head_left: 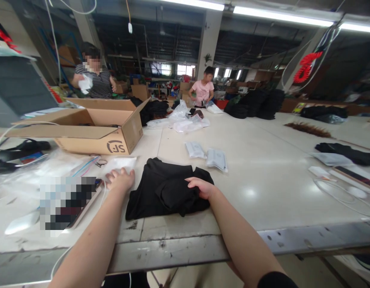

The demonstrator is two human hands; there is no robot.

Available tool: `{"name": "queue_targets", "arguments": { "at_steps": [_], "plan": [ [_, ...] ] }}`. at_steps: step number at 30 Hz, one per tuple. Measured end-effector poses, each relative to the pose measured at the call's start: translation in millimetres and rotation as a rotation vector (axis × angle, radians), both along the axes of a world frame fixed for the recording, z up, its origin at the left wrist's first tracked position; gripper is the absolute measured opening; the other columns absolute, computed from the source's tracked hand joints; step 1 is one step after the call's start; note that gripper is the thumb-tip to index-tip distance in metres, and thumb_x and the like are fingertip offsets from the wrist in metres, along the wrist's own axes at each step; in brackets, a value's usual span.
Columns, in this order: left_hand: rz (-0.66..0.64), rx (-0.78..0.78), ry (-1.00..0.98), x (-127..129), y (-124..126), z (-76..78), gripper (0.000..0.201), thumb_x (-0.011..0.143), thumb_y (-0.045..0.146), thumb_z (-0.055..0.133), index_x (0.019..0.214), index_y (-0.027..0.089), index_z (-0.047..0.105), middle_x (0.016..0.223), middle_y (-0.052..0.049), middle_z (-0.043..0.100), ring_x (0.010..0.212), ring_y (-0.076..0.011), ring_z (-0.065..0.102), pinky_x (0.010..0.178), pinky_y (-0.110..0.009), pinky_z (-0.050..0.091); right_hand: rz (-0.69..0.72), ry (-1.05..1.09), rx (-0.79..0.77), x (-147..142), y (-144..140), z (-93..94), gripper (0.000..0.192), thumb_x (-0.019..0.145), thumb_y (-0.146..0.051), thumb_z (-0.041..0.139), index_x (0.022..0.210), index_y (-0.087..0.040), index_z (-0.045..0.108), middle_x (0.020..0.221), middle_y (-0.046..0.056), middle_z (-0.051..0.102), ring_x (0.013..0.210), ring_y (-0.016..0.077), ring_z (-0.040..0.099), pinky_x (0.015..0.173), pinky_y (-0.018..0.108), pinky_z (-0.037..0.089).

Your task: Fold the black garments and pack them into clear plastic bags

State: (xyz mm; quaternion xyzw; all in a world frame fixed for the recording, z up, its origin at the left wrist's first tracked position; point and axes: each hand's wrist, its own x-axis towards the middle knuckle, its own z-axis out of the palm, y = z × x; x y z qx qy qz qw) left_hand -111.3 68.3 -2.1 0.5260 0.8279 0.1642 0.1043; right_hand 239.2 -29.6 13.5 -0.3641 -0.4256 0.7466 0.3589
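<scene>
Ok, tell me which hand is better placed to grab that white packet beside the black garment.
Left, probably. The left hand already rests at the edge of the white packet, while the right hand lies on the black garment.

Bright overhead tube lighting, tabletop glare, fisheye-bent edges.

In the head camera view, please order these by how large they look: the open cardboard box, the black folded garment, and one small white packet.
1. Open brown cardboard box
2. Black folded fabric garment; it lies nearer the camera, so the true order is unsure
3. Small white plastic packet

Right hand on black garment
</scene>
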Motion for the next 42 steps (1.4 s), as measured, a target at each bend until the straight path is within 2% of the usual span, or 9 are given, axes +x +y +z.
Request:
{"name": "queue_targets", "arguments": {
  "at_steps": [6,9,12,17,23,27,31,35,42],
  "plan": [
    [-0.046,0.169,0.089,11,-12,18.3,0.068,0.088,0.053,0.043,0.127,0.000,0.058,0.151,-0.036,0.033,0.142,-0.0539,0.026,0.107,-0.068,0.028,-0.076,0.079,0.000,2,1,1.4,0.031,0.057,-0.017,0.069,0.088,-0.017,0.072,0.080,0.001,0.074,0.074,0.0156,0.068,0.074,0.026,0.052],
    [-0.273,0.393,-0.016,29,-24,40.5,0.050,0.091,0.043,0.040,0.123,0.010,0.061,0.130,-0.025,0.059,0.122,-0.0385,0.057,0.102,-0.051,0.043,-0.228,0.188,-0.011,5,3,6.1,0.028,0.061,-0.020,0.068,0.090,-0.020,0.069,0.079,-0.001,0.073,0.072,0.0163,0.068,0.069,0.029,0.054],
    [-0.443,0.343,-0.365,56,-42,64.2,0.037,0.089,0.047,0.049,0.103,0.019,0.066,0.095,-0.012,0.071,0.089,-0.0281,0.069,0.086,-0.040,0.052,-0.366,0.301,0.056,1,3,14.0,0.028,0.067,-0.023,0.065,0.096,-0.023,0.068,0.090,-0.001,0.076,0.080,0.0198,0.070,0.068,0.033,0.056],
    [-0.505,-0.399,-1.359,101,-85,75.1,0.045,0.087,0.056,0.057,0.102,0.014,0.065,0.103,-0.017,0.074,0.091,-0.0264,0.071,0.082,-0.038,0.055,-0.488,0.405,0.330,-26,-2,22.4,0.032,0.072,-0.020,0.064,0.104,-0.025,0.069,0.109,0.001,0.075,0.107,0.0240,0.067,0.090,0.039,0.055],
    [-0.341,-0.310,-1.901,123,-106,53.7,0.038,0.090,0.046,0.054,0.107,0.015,0.069,0.104,-0.012,0.075,0.098,-0.0248,0.071,0.090,-0.038,0.055,-0.281,0.267,0.307,-43,-14,24.0,0.032,0.072,-0.025,0.069,0.105,-0.025,0.069,0.103,0.002,0.074,0.098,0.0226,0.068,0.084,0.036,0.055],
    [-0.145,-0.134,-1.909,121,-101,50.1,0.038,0.087,0.040,0.056,0.115,0.017,0.068,0.103,-0.010,0.076,0.098,-0.0268,0.071,0.086,-0.038,0.058,-0.104,-0.044,0.258,-43,-14,21.2,0.029,0.077,-0.047,0.074,0.086,-0.020,0.067,0.080,0.001,0.068,0.066,0.0147,0.063,0.060,0.027,0.052],
    [-0.203,0.044,-1.825,122,-102,54.5,0.054,0.082,0.034,0.069,0.133,0.024,0.058,0.114,-0.005,0.073,0.103,-0.0227,0.070,0.091,-0.033,0.056,-0.363,-0.339,0.232,-43,-6,13.4,0.055,0.086,-0.073,0.051,0.072,-0.020,0.058,0.061,-0.001,0.054,0.046,0.0115,0.049,0.042,0.025,0.040],
    [-0.290,0.118,-1.678,129,-108,56.3,0.078,0.077,0.026,0.077,0.146,0.032,0.041,0.122,-0.005,0.070,0.105,-0.0215,0.069,0.093,-0.034,0.056,-0.703,-0.408,0.349,-47,-8,17.2,0.045,0.086,-0.064,0.056,0.105,-0.024,0.057,0.101,0.006,0.064,0.076,0.0169,0.063,0.056,0.027,0.051],
    [-0.278,0.133,-1.559,123,-102,52.0,0.082,0.075,0.018,0.076,0.147,0.032,0.039,0.128,-0.007,0.067,0.110,-0.0233,0.068,0.095,-0.037,0.055,-0.505,-0.164,0.242,-43,-17,32.6,0.078,0.068,-0.028,0.076,0.138,-0.032,0.043,0.128,0.005,0.060,0.099,0.0207,0.064,0.080,0.032,0.053]
  ]
}}
